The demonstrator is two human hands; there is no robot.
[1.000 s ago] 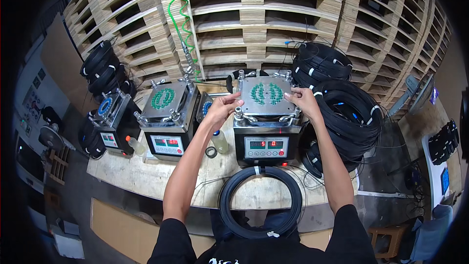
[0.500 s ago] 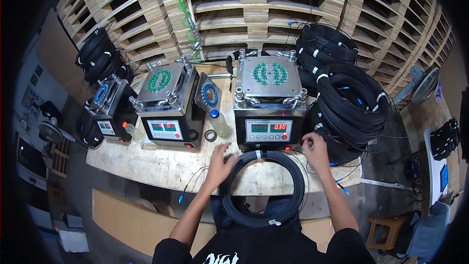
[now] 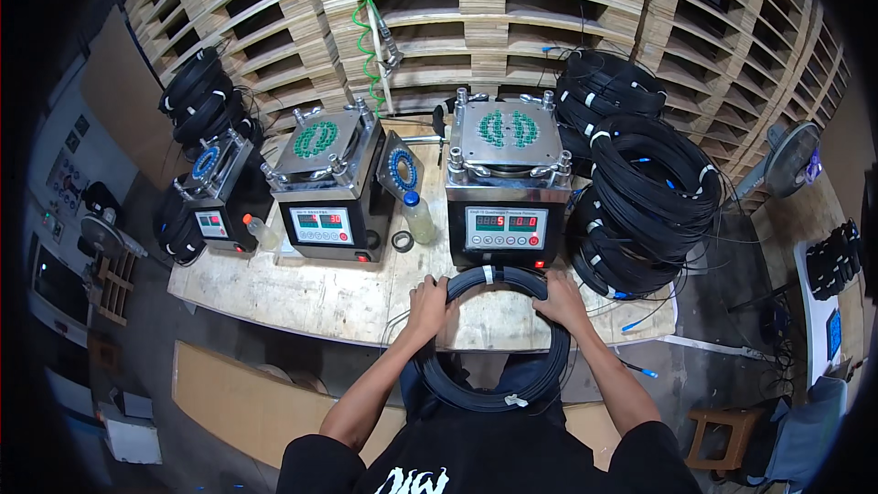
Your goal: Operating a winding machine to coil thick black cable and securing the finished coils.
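A coil of black cable with white ties lies over the front edge of the wooden table, its near part above my lap. My left hand is closed round the coil's upper left side. My right hand grips the upper right side, with the thumb on the inner edge. Just beyond the coil stands a polishing machine with a lit red display and a steel top plate set with green-tipped connectors. Loose cable ends with blue connectors hang by the right forearm, one blue connector past the table edge.
Two similar machines stand to the left. A blue-capped bottle, a black ring and an orange-capped bottle sit between them. Piled black cable coils crowd the right side. Wooden pallets rise behind.
Both hands have come in from beside the coil and closed on its two sides. The nearest machine's display has changed. The view has shifted slightly.
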